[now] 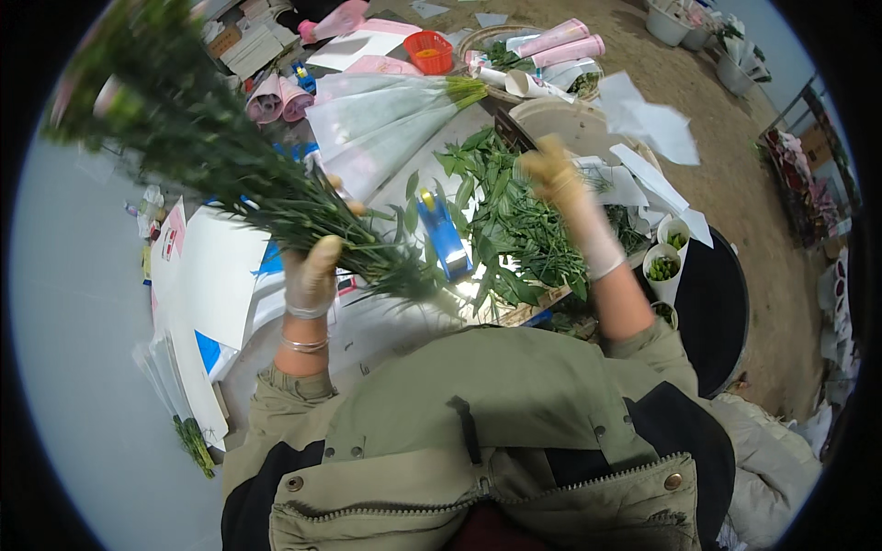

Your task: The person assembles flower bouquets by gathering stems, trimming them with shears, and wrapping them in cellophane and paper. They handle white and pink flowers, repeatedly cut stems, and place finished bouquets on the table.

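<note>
Here, white cups (663,266) of green buds, left hand (310,275) clutching stems (276,197).

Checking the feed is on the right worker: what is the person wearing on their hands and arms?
Both the left hand and the right hand wear thin, pale, translucent disposable gloves. A few slim silver bangles circle the left wrist. Olive-green jacket sleeves are pushed up, with snap buttons and a zip on the jacket front.
</note>
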A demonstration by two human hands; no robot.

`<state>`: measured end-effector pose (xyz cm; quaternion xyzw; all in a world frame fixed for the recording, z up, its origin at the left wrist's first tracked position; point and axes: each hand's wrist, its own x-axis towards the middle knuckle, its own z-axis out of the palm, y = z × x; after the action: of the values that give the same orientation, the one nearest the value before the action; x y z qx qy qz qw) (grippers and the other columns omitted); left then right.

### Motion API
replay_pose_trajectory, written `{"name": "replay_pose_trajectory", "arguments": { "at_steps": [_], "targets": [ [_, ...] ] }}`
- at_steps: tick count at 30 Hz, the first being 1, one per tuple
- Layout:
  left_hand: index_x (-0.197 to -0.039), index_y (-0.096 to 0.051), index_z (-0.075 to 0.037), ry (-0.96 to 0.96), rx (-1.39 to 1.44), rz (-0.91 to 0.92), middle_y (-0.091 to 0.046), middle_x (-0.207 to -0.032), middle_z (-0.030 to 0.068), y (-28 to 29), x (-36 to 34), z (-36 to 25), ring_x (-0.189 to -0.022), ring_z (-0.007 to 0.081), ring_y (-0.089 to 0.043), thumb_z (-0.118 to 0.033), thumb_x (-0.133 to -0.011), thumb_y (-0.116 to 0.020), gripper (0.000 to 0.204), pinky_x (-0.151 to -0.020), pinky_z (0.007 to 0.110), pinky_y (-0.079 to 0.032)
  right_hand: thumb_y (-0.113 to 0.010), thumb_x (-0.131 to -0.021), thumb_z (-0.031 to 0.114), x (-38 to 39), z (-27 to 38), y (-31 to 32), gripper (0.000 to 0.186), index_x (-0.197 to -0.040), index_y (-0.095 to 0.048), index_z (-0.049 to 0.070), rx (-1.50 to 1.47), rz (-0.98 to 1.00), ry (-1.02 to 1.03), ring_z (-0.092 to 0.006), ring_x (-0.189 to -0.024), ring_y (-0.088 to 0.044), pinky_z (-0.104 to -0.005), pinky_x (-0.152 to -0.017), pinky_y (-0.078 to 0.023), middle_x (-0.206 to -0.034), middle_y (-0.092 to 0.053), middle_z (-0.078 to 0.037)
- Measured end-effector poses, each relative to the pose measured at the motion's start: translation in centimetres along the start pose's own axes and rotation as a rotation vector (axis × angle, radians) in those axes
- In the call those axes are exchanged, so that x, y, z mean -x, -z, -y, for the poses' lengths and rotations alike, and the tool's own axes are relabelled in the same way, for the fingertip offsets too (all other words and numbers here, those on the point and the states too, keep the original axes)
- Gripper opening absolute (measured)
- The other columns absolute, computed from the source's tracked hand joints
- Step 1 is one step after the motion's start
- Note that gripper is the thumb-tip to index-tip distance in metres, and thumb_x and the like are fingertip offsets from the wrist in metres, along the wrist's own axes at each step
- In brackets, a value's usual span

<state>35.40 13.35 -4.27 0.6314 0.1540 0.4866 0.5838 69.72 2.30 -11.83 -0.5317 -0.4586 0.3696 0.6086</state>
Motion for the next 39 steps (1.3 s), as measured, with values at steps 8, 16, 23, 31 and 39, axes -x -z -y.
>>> {"name": "replay_pose_trajectory", "arguments": {
  "at_steps": [8,16,23,31,39],
  "targets": [
    [-0.139,-0.046,-0.01,-0.112,0.818,-0.07,-0.059,-0.111,0.0051,2.8,-1.7,-1.7,-0.104,0.0221,-0.06,-0.02,-0.091,-0.063,0.051,-0.109,0.044,-0.039,-0.079,-0.076,0.028,3.8,3.0,-14.3,0.099,-0.152,-0.02,0.006,0.36,0.414,0.029,-0.0342,-0.128,-0.049,-0.0361,-0.105,-0.038,-0.145,-0.043,-0.023],
    [-0.128,-0.048,-0.013,-0.084,0.771,-0.287,-0.057,-0.096,0.0029,3.5,0.0,-0.4,-0.087,0.0175,-0.059,-0.011,-0.093,-0.061,0.037,-0.098,0.041,-0.047,-0.063,-0.089,0.016,3.4,1.5,-17.0,0.029,-0.116,-0.062,0.005,0.369,0.312,0.383,-0.0291,-0.096,-0.058,-0.0367,-0.083,-0.046,-0.104,-0.059,-0.015],
    [-0.116,-0.06,-0.009,-0.049,0.783,-0.44,-0.061,-0.092,0.0053,3.3,0.2,-1.1,-0.084,0.0184,-0.06,-0.009,-0.093,-0.061,0.023,-0.092,0.037,-0.048,-0.047,-0.097,0.004,3.8,0.6,-16.8,0.015,-0.1,-0.061,0.001,0.188,0.07,0.275,-0.018,-0.084,-0.057,-0.0292,-0.079,-0.046,-0.092,-0.061,-0.008],
    [-0.094,-0.058,-0.008,0.143,0.573,-0.634,-0.06,-0.083,0.0017,3.7,-0.5,-0.4,-0.079,0.0146,-0.059,-0.016,-0.095,-0.06,0.008,-0.086,0.033,-0.05,-0.069,-0.079,0.01,4.6,2.3,-16.5,0.034,-0.113,-0.063,0.004,0.476,0.299,0.607,-0.0256,-0.083,-0.055,-0.0337,-0.077,-0.046,-0.091,-0.055,-0.009],
    [-0.097,-0.062,-0.007,0.176,0.566,-0.653,-0.062,-0.084,0.0024,3.7,-0.2,-0.3,-0.079,0.0143,-0.061,-0.015,-0.094,-0.063,0.009,-0.084,0.034,-0.053,-0.072,-0.077,0.016,4.9,1.6,-17.6,0.021,-0.094,-0.061,0.009,0.381,0.349,0.53,-0.0299,-0.078,-0.056,-0.0385,-0.066,-0.046,-0.083,-0.052,-0.009]
  ]
}}
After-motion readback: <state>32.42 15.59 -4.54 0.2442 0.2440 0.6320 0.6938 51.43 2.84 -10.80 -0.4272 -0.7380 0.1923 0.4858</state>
